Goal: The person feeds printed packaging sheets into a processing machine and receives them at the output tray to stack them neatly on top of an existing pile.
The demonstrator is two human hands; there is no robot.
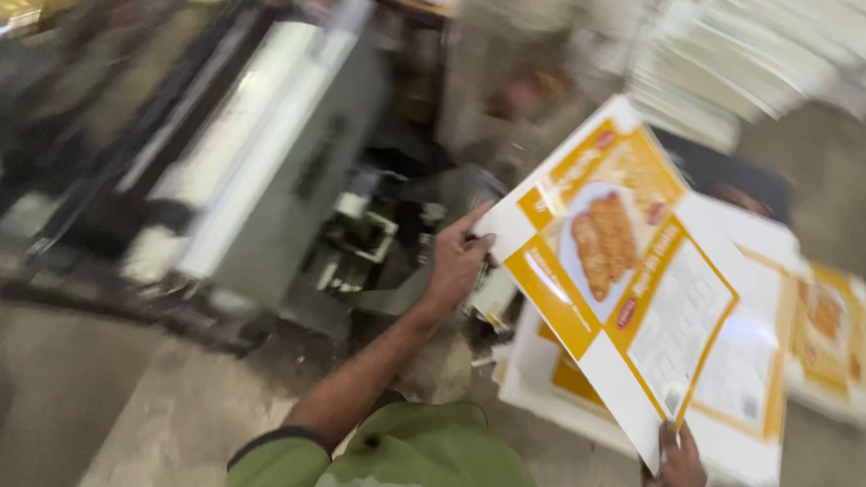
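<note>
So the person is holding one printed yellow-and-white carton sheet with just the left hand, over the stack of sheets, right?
Not quite: both hands hold the carton sheet. The head view shows the left hand on its upper edge and the right hand at its lower corner, above the stack.

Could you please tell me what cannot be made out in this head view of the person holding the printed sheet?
- Machine: motion blur smears its parts.
- Right hand: partly cut off by the bottom edge, though its grip on the printed carton sheet is clear.
- Left hand: fingertips hidden behind the sheet's edge.
- Stack of sheets on the floor: partly covered by the held sheet.
- Pale pile at top right: too blurred to identify.
</note>
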